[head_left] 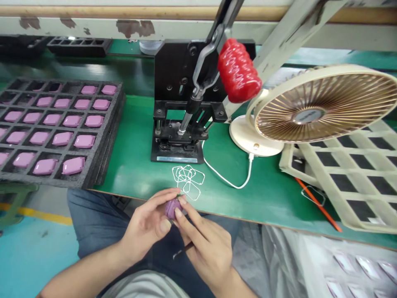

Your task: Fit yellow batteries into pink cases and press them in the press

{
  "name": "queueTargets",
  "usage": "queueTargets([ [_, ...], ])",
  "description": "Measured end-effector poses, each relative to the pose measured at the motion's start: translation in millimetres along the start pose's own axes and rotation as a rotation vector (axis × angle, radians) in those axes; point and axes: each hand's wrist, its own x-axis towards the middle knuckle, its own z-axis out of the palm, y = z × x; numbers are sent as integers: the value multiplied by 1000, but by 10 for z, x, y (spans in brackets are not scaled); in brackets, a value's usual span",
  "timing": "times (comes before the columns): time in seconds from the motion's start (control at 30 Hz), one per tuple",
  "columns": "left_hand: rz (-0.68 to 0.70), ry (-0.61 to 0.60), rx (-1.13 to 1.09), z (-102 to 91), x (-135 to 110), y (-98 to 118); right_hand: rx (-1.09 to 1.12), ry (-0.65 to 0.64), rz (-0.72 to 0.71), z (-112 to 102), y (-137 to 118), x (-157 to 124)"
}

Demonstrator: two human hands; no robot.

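Pinching a probable purple case [173, 208] (white loops [186, 178] at one o'clock), left hand [145, 225] and right hand [209, 244] could slip, dropping it.

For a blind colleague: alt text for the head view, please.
A person's left hand and right hand hold a small purple part, the right also holding a thin dark tool. On the green bench beyond: white frames, a black press, a fan.

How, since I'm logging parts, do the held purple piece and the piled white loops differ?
The purple piece looks solid; the white loops are thin, open outlines. The purple piece is held between the left hand and right hand; the white loops lie overlapping on the green table.
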Motion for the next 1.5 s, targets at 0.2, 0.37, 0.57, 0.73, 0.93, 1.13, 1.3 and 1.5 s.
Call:
queueTargets([
  [0.2, -116, 304, -70, 109, 6, -13, 23, 100, 99, 91, -83, 79],
  [0.37, -69, 290, -215, 103, 26, 49, 285, 8, 298, 70, -128, 165],
  [0.57, -28, 145, -227, 42, -3, 34, 462, -16, 266, 5, -140, 239],
  [0.73, -1, 98, -222, 27, -22, -3, 477, -28, 265, -21, -170, 210],
  [0.93, 51, 166, 51, 25, -83, -27, 571, -37, 373, -2, -149, 194],
  [1.13, 492, -70, 671, -198, 82, 157, 1136, -227, 901, 41, -125, 128],
  [1.3, 731, -195, 881, -299, 171, 295, 1053, -298, 879, 49, -141, 114],
  [1.5, 627, 18, 841, -215, 137, 295, 382, -6, 212, 3, -91, 154],
])
